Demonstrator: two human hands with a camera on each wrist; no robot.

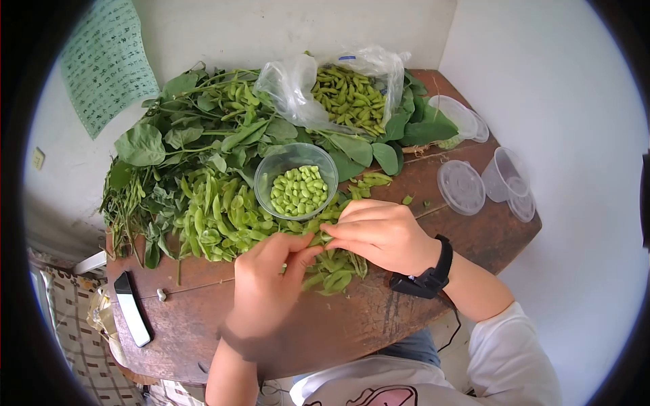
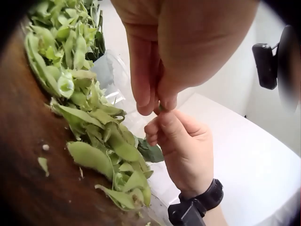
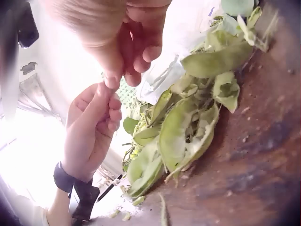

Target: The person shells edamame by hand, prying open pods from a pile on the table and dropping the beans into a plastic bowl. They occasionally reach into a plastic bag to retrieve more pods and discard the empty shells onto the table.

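Fingertips of the left hand (image 1: 267, 271) and right hand (image 1: 386, 233) meet in front of the clear bowl (image 1: 296, 152), pinching a small green pod (image 1: 317, 238) between them. In the left wrist view, the left hand (image 2: 183, 42) is above and the right hand (image 2: 186, 150) below, with a speck of green at their tips; the fingers hide most of the pod. The right wrist view has the right hand (image 3: 117, 37) above the left hand (image 3: 89, 122). Shelled green beans (image 1: 298, 191) lie in the bowl. Opened pods (image 3: 181, 132) are piled below the hands.
Whole and opened pods (image 1: 217, 216) heap left of the bowl, with leafy stalks (image 1: 196, 128) behind. A plastic bag (image 1: 291, 88) of pods stands at the back. Clear tubs (image 1: 501, 176) and lids (image 1: 461, 188) sit right; a phone (image 1: 134, 310) lies at the table's left edge.
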